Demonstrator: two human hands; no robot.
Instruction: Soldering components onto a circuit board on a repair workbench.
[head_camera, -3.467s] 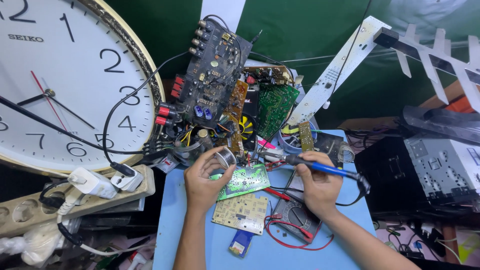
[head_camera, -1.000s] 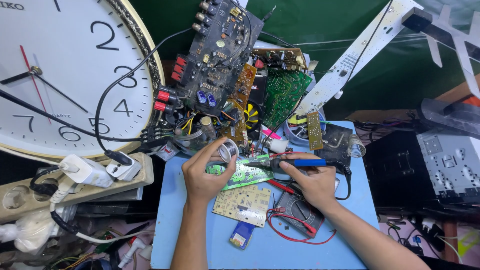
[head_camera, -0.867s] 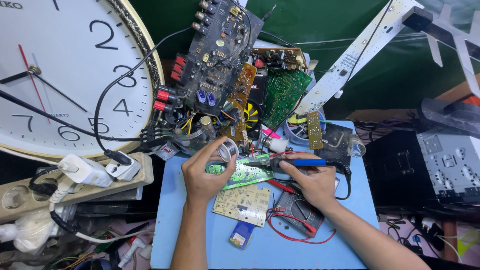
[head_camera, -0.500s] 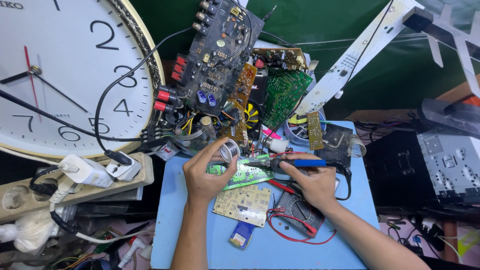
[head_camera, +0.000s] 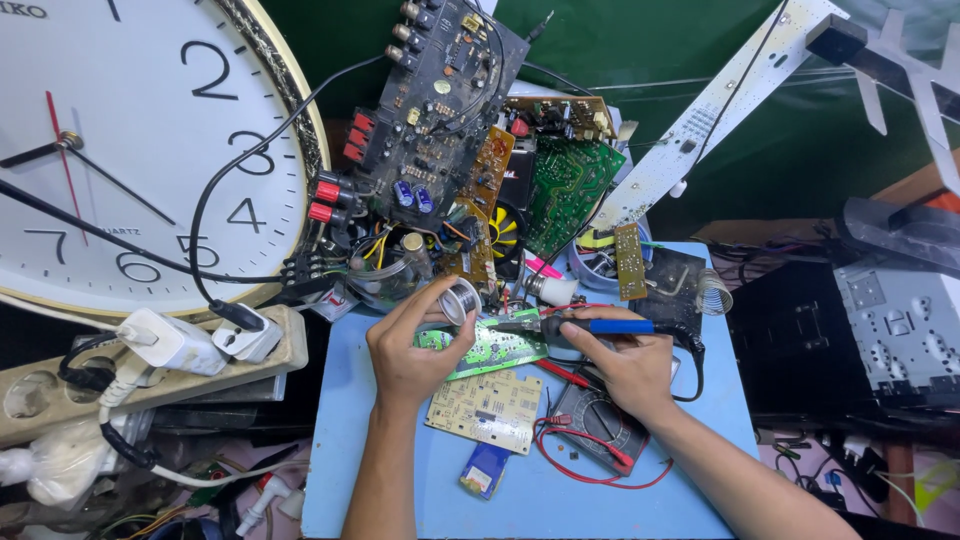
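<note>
Pinching a small spool of solder (head_camera: 460, 298) between thumb and fingers, the left hand (head_camera: 412, 345) keeps it raised just above the green circuit board (head_camera: 487, 347), so the wire end can reach the spot being worked. That hand is curled closed around the spool, the reel's open face turned up toward the camera. The right hand (head_camera: 625, 362) is wrapped shut around the blue handle of a soldering iron (head_camera: 590, 326), held low and nearly flat like a pen, its tip aimed left at the same board; the wrist seems to rest near the counter (head_camera: 700, 440), which likely steadies the tip. The green board lies on the blue counter between both hands, tilted a little, with a tan circuit board (head_camera: 486, 409) just below it. A multimeter (head_camera: 600, 425) with red leads sits under the right forearm, close by for checking. Behind, a heap of bare circuit boards (head_camera: 450, 130) leans upright against the green backdrop, out of the working space. A large wall clock (head_camera: 120, 150) and a power strip (head_camera: 150, 365) with plugs sit off to the left.
</note>
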